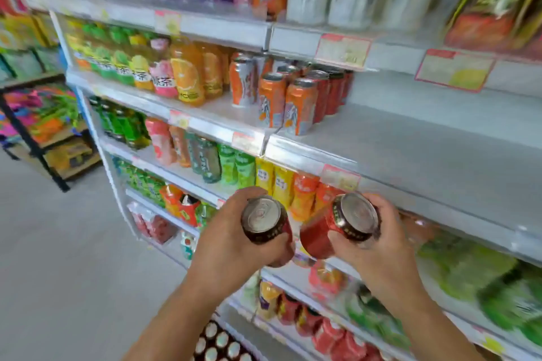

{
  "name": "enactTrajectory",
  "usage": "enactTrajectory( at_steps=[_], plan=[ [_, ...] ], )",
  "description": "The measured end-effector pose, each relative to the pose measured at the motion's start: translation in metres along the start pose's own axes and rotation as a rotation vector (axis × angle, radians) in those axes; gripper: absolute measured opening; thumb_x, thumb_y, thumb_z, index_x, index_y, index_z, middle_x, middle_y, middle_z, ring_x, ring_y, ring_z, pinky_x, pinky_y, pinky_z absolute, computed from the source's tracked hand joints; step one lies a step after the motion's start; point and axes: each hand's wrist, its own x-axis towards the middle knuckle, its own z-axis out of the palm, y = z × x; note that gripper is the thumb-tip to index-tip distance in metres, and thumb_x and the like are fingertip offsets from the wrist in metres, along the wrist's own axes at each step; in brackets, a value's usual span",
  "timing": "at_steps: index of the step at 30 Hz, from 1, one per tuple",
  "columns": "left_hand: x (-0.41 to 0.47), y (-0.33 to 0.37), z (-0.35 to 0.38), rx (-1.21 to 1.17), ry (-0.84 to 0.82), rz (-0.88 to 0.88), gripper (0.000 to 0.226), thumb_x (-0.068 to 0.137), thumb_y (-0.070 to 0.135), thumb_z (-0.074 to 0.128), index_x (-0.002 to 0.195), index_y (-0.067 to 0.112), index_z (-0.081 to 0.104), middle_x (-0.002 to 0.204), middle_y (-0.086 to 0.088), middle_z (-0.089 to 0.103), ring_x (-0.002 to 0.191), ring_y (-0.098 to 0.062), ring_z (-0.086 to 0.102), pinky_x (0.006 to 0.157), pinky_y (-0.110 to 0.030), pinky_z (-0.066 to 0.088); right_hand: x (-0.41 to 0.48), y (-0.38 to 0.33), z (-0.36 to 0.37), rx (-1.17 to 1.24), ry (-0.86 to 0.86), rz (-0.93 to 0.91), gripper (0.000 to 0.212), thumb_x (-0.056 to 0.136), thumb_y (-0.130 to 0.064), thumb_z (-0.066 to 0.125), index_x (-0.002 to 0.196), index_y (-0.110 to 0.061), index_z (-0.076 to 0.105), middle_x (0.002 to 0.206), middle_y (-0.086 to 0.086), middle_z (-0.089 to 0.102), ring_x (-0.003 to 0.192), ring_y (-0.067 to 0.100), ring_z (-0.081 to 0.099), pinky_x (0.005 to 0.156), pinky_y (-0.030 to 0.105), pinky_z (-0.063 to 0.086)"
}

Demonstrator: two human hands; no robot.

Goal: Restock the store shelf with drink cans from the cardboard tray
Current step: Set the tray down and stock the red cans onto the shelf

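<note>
My left hand (231,240) grips a red drink can (265,223) with its silver top facing me. My right hand (372,246) grips a second red can (337,228), tilted to the left. Both cans hang in front of the shelving, below the grey shelf (410,143) that is bare on its right part. On that shelf's left stand several orange cans (299,105) and red cans (331,94). The tray of cans (218,343) shows at the bottom edge, between my forearms, with only silver tops visible.
Orange juice bottles (187,70) and tea bottles stand left of the shelf cans. Lower shelves hold green, yellow and red drinks (228,161). Price tags (340,176) line the shelf edges. A dark rack (44,138) with colourful goods stands far left across the grey floor.
</note>
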Motion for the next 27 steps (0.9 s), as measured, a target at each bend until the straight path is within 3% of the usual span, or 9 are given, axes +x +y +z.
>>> enactTrajectory(
  at_steps=[3,9,15,18,21,24,27],
  plan=[
    [0.026,0.032,0.017,-0.037,0.022,0.06,0.064,0.054,0.059,0.071,0.114,0.052,0.049,0.103,0.035,0.062,0.096,0.01,0.061,0.081,-0.02,0.049,0.029,-0.014,-0.034,0.036,0.05,-0.027,0.06,0.059,-0.027,0.083,0.109,-0.043,0.054,0.101,-0.011,0.067,0.085,0.009,0.067,0.068,0.03,0.054],
    [0.092,0.077,0.051,-0.052,0.149,0.186,0.055,0.058,0.055,0.07,0.11,0.049,0.052,0.101,0.027,0.065,0.097,0.003,0.062,0.086,-0.029,0.053,0.109,-0.016,-0.076,-0.013,0.149,-0.157,0.064,0.064,-0.019,0.085,0.115,-0.039,0.05,0.107,-0.019,0.061,0.1,0.003,0.061,0.088,0.026,0.049],
    [0.162,0.098,0.087,-0.025,0.256,0.21,0.047,0.059,0.052,0.073,0.101,0.055,0.053,0.095,0.032,0.065,0.096,0.004,0.063,0.088,-0.031,0.054,0.181,-0.002,-0.106,-0.108,0.13,-0.153,0.051,0.066,-0.02,0.084,0.11,-0.028,0.057,0.102,-0.016,0.066,0.091,-0.005,0.062,0.08,0.017,0.046],
    [0.189,0.1,0.102,0.006,0.207,0.217,0.053,0.06,0.05,0.076,0.107,0.043,0.054,0.096,0.024,0.066,0.097,-0.002,0.065,0.088,-0.033,0.054,0.195,0.004,-0.112,-0.167,0.065,-0.134,0.042,0.068,-0.019,0.082,0.102,-0.033,0.062,0.095,-0.022,0.066,0.085,-0.014,0.06,0.071,0.008,0.043],
    [0.207,0.093,0.113,0.031,0.139,0.231,0.053,0.058,0.054,0.075,0.106,0.04,0.055,0.103,0.017,0.069,0.1,-0.007,0.066,0.087,-0.038,0.055,0.199,0.011,-0.11,-0.152,0.087,-0.079,0.037,0.069,-0.022,0.082,0.089,-0.042,0.057,0.092,-0.026,0.062,0.087,-0.009,0.06,0.072,0.016,0.043],
    [0.219,0.083,0.116,0.047,0.064,0.26,0.061,0.061,0.051,0.077,0.116,0.032,0.06,0.107,0.016,0.069,0.102,-0.007,0.065,0.089,-0.036,0.054,0.2,0.018,-0.103,-0.113,0.133,-0.03,0.045,0.072,-0.028,0.082,0.106,-0.038,0.055,0.107,-0.019,0.062,0.099,0.002,0.06,0.078,0.019,0.044],
    [0.223,0.073,0.114,0.017,0.021,0.274,0.067,0.064,0.046,0.08,0.125,0.029,0.056,0.111,0.016,0.067,0.105,-0.006,0.063,0.092,-0.032,0.053,0.198,0.021,-0.095,-0.052,0.162,-0.002,0.055,0.075,-0.028,0.081,0.118,-0.041,0.048,0.111,-0.024,0.059,0.1,-0.008,0.056,0.078,0.015,0.043]
  ],
)
